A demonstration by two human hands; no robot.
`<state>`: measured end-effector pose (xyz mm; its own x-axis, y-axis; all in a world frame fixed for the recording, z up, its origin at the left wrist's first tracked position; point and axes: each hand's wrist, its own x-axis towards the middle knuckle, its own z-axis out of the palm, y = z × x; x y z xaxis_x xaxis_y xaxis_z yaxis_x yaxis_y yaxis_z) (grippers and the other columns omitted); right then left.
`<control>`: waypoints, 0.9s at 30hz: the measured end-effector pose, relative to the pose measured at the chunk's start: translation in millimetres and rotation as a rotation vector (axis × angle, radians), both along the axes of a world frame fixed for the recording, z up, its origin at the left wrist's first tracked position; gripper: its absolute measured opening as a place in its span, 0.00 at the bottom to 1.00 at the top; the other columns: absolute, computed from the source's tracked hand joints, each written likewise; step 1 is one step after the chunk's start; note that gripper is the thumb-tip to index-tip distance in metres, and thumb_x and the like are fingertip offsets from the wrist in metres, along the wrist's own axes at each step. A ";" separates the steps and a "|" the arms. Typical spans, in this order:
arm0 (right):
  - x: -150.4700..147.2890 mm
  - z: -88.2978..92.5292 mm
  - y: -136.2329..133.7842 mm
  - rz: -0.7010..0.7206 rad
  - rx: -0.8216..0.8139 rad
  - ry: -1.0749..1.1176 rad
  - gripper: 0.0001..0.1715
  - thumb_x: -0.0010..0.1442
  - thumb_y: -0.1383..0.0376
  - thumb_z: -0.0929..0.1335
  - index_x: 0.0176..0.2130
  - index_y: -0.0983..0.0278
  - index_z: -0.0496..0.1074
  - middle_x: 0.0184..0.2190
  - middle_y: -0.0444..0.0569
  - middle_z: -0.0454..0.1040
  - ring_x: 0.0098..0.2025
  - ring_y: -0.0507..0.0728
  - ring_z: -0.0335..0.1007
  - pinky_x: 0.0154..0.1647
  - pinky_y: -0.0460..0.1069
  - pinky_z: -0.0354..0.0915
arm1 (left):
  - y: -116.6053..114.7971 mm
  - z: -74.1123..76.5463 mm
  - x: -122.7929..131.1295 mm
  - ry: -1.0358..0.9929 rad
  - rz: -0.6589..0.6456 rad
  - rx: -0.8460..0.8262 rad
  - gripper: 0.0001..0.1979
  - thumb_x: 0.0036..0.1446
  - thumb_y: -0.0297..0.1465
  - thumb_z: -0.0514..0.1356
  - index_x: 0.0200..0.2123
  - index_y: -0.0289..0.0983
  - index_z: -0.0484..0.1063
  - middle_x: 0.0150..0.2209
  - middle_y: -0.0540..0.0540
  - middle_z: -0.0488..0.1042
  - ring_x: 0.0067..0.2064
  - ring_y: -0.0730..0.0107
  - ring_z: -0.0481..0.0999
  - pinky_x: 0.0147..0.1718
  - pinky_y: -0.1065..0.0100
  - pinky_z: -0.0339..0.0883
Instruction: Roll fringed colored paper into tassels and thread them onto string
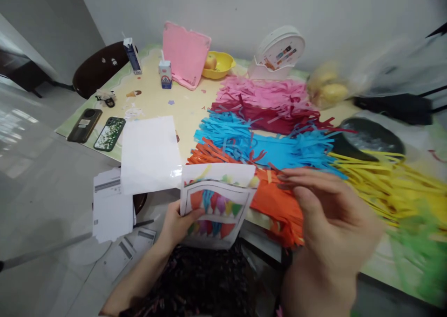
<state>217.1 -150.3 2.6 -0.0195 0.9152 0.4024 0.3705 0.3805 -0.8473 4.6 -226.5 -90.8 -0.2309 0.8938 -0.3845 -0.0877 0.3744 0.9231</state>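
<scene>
My left hand [179,221] is closed on the lower left edge of a printed plastic packet [218,203], which shows a picture of colourful tassels. My right hand [331,214] is raised above the orange fringed tissue paper [279,205]. Its thumb and fingers come close together in a pinch, blurred by motion, and anything between them is too small to make out. Beyond the packet lie blue fringed tissue paper [275,149], dark red tissue paper [268,117] and pink tissue paper [261,91], in rows. Yellow tissue strips [394,191] spread out to the right.
A white sheet [150,154] overhangs the table's front left edge near two phones [110,133]. Drink cartons [165,74], a pink tablet case [185,54], a yellow bowl [223,65] and a white round holder [279,51] stand at the back. Green tissue [422,252] lies front right.
</scene>
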 end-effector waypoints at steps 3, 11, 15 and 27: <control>-5.8 -37.5 -5.6 -0.062 -0.120 0.193 0.12 0.56 0.59 0.74 0.40 0.60 0.76 0.40 0.52 0.80 0.42 0.61 0.78 0.40 0.55 0.75 | -0.5 -6.1 -2.4 -0.051 0.012 -0.014 0.15 0.46 0.38 0.71 0.33 0.32 0.81 0.30 0.46 0.80 0.31 0.65 0.76 0.32 0.68 0.70; -12.1 -75.8 -10.3 0.007 -0.319 0.251 0.13 0.59 0.58 0.72 0.42 0.60 0.77 0.37 0.50 0.80 0.36 0.56 0.76 0.34 0.48 0.71 | 0.4 -2.3 -11.2 -0.053 -0.082 0.028 0.28 0.48 0.37 0.71 0.52 0.34 0.73 0.40 0.43 0.81 0.37 0.62 0.79 0.38 0.66 0.72; -10.6 -80.4 -10.1 0.096 -0.340 0.253 0.11 0.59 0.57 0.72 0.40 0.60 0.77 0.34 0.48 0.79 0.32 0.54 0.74 0.29 0.46 0.69 | 6.6 3.7 -13.5 -0.029 0.122 0.282 0.36 0.53 0.37 0.69 0.62 0.42 0.58 0.45 0.44 0.79 0.35 0.70 0.78 0.35 0.71 0.70; -2.7 -84.5 -10.3 0.135 -0.403 0.236 0.09 0.57 0.58 0.73 0.31 0.61 0.76 0.28 0.47 0.77 0.30 0.55 0.72 0.28 0.47 0.69 | 13.7 15.8 -29.6 0.327 -0.012 0.427 0.11 0.62 0.36 0.61 0.36 0.37 0.80 0.39 0.44 0.74 0.43 0.66 0.74 0.39 0.70 0.67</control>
<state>214.4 -160.6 -81.9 -0.1001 0.9947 0.0242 0.1206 0.0363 -0.9920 -25.0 -212.8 -75.0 -0.2667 0.9582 0.1038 0.2323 -0.0406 0.9718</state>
